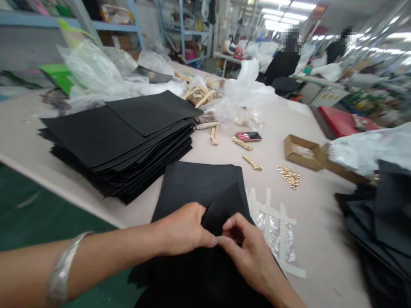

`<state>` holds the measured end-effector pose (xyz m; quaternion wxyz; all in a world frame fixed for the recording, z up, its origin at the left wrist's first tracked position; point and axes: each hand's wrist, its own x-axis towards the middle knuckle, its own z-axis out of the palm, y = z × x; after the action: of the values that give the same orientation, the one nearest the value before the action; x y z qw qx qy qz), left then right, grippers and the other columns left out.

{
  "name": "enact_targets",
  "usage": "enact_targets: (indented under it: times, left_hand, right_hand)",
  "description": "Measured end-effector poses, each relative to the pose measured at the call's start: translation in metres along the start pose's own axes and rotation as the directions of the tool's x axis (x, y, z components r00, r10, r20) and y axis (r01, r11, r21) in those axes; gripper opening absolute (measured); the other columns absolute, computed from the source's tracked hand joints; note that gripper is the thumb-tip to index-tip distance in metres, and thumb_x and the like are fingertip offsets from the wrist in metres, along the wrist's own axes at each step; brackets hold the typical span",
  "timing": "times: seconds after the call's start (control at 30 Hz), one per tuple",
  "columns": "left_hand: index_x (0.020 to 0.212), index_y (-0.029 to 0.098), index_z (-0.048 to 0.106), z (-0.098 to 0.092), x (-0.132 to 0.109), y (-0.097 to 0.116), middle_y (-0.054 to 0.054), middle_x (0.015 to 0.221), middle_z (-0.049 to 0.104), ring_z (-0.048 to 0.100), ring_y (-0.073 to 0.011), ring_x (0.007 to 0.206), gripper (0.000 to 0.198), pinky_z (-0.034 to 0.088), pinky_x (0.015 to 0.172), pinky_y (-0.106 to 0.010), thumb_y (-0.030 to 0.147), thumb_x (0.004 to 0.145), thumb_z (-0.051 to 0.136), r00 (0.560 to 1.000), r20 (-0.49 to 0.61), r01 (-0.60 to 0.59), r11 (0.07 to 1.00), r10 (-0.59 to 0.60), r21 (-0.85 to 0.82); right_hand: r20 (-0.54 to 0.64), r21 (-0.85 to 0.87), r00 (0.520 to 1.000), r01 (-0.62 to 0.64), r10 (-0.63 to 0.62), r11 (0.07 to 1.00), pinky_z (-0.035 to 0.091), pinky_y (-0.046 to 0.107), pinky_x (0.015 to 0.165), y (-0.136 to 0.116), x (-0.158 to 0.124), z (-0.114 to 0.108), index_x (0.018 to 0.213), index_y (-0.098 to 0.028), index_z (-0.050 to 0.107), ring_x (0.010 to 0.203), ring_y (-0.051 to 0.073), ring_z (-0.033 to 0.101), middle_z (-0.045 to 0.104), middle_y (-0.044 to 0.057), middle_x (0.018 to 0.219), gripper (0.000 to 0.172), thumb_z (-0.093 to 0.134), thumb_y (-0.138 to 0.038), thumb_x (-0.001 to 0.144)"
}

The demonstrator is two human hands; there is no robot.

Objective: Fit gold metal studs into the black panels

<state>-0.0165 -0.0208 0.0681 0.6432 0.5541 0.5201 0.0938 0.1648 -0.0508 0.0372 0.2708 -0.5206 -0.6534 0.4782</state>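
My left hand (181,229), with a silver bangle (62,267) on the wrist, and my right hand (247,252) meet low in the view. Their fingers pinch a raised flap of black sheet material (223,209), possibly card or fabric. It rises from a black pile (202,188) lying on the table's near edge. Both hands hide the flap's lower part, and the pile's near end falls into shadow. A larger stack of black sheets (112,141) lies to the upper left, apart from my hands.
Gold chain pieces (243,143), gold studs (289,176), a cardboard box (302,152), a red-and-black phone (248,136) and foil-backed strips (272,226) lie on the pale table (314,256). More black sheets (375,218) stand at right. Plastic bags lie behind; co-workers sit farther back.
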Motion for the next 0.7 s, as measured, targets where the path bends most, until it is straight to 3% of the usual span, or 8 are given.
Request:
enact_targets:
  times: [0.23, 0.43, 0.53, 0.63, 0.7]
  left_hand:
    - [0.073, 0.013, 0.062, 0.016, 0.011, -0.007, 0.001, 0.064, 0.058, 0.05, -0.013, 0.057, 0.018, 0.039, 0.053, -0.021, 0.025, 0.06, 0.065, 0.998, 0.016, -0.053, 0.984, 0.056, -0.171]
    - [0.068, 0.014, 0.06, 0.02, 0.009, 0.006, 0.002, 0.062, 0.06, 0.054, -0.0148, 0.061, 0.011, 0.039, 0.056, -0.021, 0.025, 0.065, 0.06, 0.997, 0.024, -0.065, 0.994, 0.068, -0.087]
    - [0.069, 0.014, 0.062, 0.019, 0.01, 0.005, 0.002, 0.065, 0.061, 0.055, -0.0147, 0.064, 0.01, 0.039, 0.057, -0.02, 0.021, 0.067, 0.055, 0.994, 0.048, -0.095, 0.994, 0.097, -0.045]
    - [0.07, 0.014, 0.063, 0.019, 0.016, -0.005, 0.001, 0.068, 0.063, 0.056, -0.0158, 0.064, 0.012, 0.039, 0.054, -0.02, 0.023, 0.067, 0.055, 0.998, 0.0, -0.07, 0.997, 0.071, 0.037]
    - [0.071, 0.015, 0.063, 0.021, 0.018, -0.011, 0.001, 0.067, 0.064, 0.056, -0.0158, 0.06, 0.013, 0.039, 0.051, -0.02, 0.026, 0.067, 0.056, 0.999, -0.011, -0.034, 0.999, 0.035, 0.04]
  right_hand:
    - [-0.046, 0.072, 0.998, 0.035, -0.031, 0.997, 0.037, 0.019, 0.057, 0.0, -0.007, -0.003, 0.083, -0.021, 0.054, 0.065, 0.01, 0.05, 0.053, -0.005, 0.07, 0.013, 0.057, -0.01, 0.077]
    - [-0.054, -0.029, 0.992, 0.109, -0.111, 0.994, 0.04, 0.02, 0.065, 0.005, -0.01, -0.004, 0.087, -0.022, 0.058, 0.072, 0.011, 0.056, 0.058, -0.004, 0.077, 0.022, 0.054, -0.004, 0.075]
    - [0.007, 0.038, 0.993, 0.114, -0.115, 0.993, 0.044, 0.02, 0.066, 0.004, -0.01, -0.005, 0.093, -0.023, 0.059, 0.072, 0.01, 0.059, 0.06, -0.003, 0.08, 0.03, 0.047, -0.001, 0.075]
    - [0.037, 0.095, 0.996, 0.075, -0.079, 0.993, 0.046, 0.019, 0.062, 0.008, -0.006, -0.02, 0.098, -0.023, 0.058, 0.069, 0.01, 0.061, 0.062, -0.004, 0.077, 0.026, 0.048, -0.007, 0.08]
    - [-0.104, -0.095, 0.993, 0.043, -0.053, 0.995, 0.046, 0.019, 0.062, 0.017, 0.001, -0.044, 0.098, -0.023, 0.059, 0.07, 0.011, 0.062, 0.064, -0.003, 0.077, 0.018, 0.05, -0.016, 0.084]
